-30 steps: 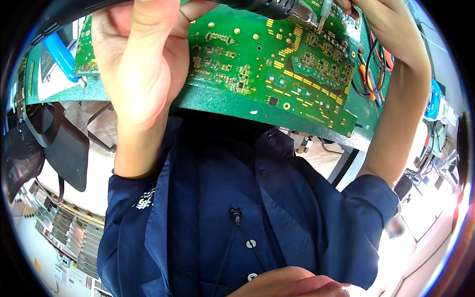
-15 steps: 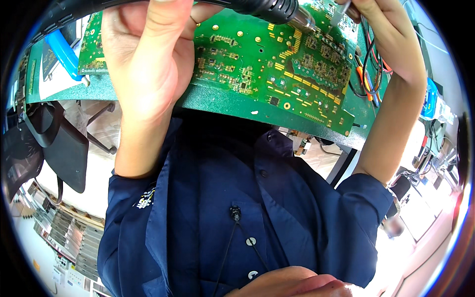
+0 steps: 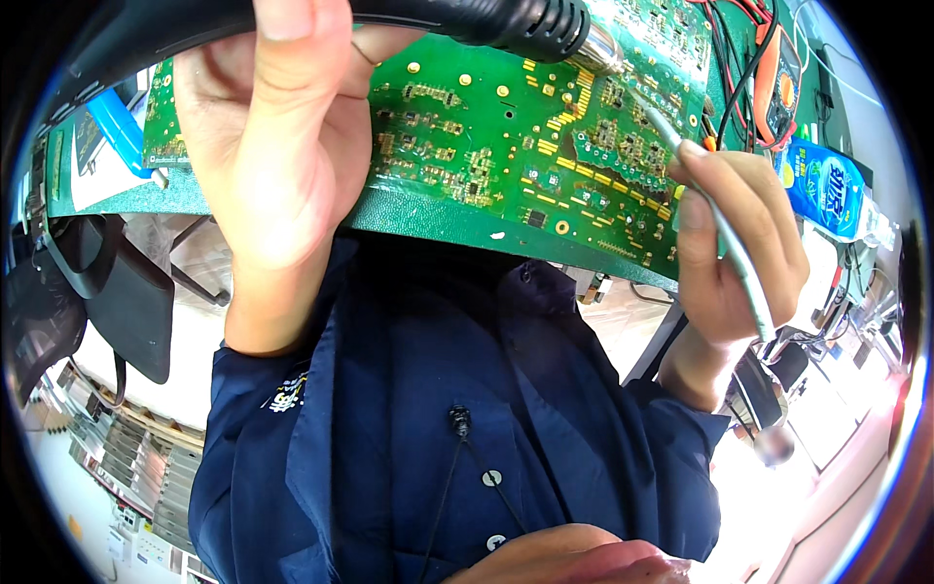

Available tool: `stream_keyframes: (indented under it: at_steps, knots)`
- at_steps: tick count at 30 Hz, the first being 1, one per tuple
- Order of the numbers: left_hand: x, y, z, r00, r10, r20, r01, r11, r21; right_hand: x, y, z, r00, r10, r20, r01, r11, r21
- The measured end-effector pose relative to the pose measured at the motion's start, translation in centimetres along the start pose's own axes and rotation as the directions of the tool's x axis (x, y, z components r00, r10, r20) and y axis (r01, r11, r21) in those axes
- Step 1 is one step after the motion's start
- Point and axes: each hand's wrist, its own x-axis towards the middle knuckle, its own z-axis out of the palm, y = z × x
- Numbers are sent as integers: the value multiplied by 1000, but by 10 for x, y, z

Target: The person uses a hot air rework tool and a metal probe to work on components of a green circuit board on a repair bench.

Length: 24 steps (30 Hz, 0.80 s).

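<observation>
So, everything relative to the circuit board (image 3: 511, 136), lying on the green table (image 3: 438, 222). Off its left end: a blue rod-like thing (image 3: 122, 134). Left hand (image 3: 277, 156) is over the board's left part, fingers wrapped round the black hot air gun (image 3: 506, 21), thumb on top. Nozzle (image 3: 599, 49) aims at the board's upper right; can't tell if it touches. Right hand (image 3: 739, 214) is at the board's right edge, pinching a slim grey tool (image 3: 725, 229) between thumb and fingers, tip near the nozzle mouth. Past that edge: an orange meter (image 3: 781, 88) and a blue packet (image 3: 827, 190).

Handling: nozzle probably wants a small, even gap and slow circles, since heat parked on one spot could scorch the board. Tool tip best kept low, light touch, no prying; neighbouring parts are packed tight. Fingertips should be clear of any airstream.
</observation>
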Motion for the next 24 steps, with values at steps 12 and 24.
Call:
stream_keyframes:
  at_steps: [12,24]
  knots:
    - [-5,-3,-3,999,51,14,-51,999,14,-6,-15,19,982,-158,103,181,945,-272]
    - [2,1,-13,996,24,89,-15,995,-96,6,-21,9,947,252,-199,-273,958,-87]
